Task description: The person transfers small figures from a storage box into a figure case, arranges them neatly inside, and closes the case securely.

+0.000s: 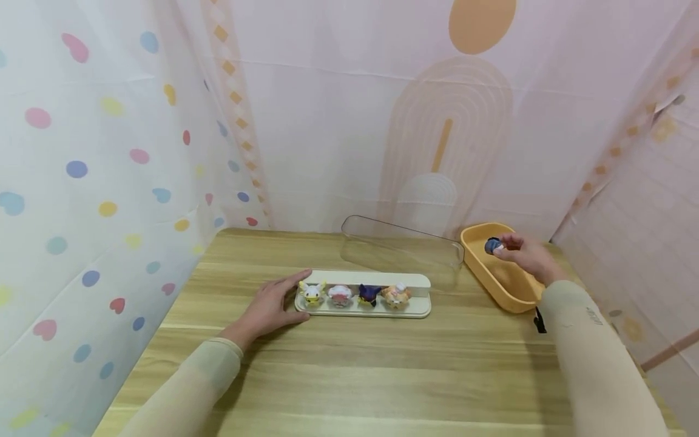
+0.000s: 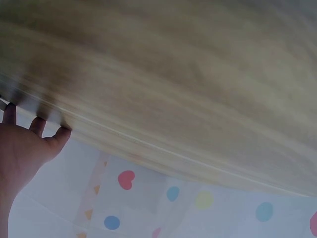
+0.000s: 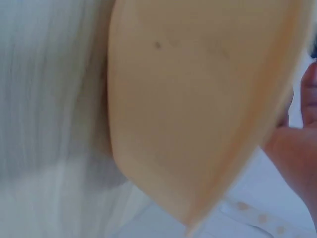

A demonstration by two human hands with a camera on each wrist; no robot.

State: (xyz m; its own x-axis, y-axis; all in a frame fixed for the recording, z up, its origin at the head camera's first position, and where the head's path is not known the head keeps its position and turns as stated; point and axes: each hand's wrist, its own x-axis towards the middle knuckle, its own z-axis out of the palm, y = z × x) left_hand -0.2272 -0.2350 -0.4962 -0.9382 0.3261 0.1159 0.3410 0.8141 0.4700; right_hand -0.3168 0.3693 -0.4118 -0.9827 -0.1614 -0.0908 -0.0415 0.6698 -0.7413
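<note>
A cream display stand (image 1: 360, 309) lies on the table with a row of small figurines on it: a yellow-and-white one (image 1: 313, 294), a pink-and-white one (image 1: 341, 295), a dark purple one (image 1: 369, 295) and a tan one (image 1: 396, 295). At the stand's left end, my left hand (image 1: 267, 309) rests with thumb and fingers spread across its corners. Over the orange bin (image 1: 494, 282), my right hand (image 1: 525, 254) pinches a small dark blue figurine (image 1: 493, 245) between thumb and fingers. The right wrist view mostly shows the bin's outer wall (image 3: 188, 99), with part of the hand at the right edge.
Behind the stand, a clear plastic cover (image 1: 401, 246) stands near the patterned curtain (image 1: 327, 121). A black strap-like piece (image 1: 539, 321) shows by the bin's near end. Wood-grain tabletop (image 1: 382, 376) stretches in front of the stand.
</note>
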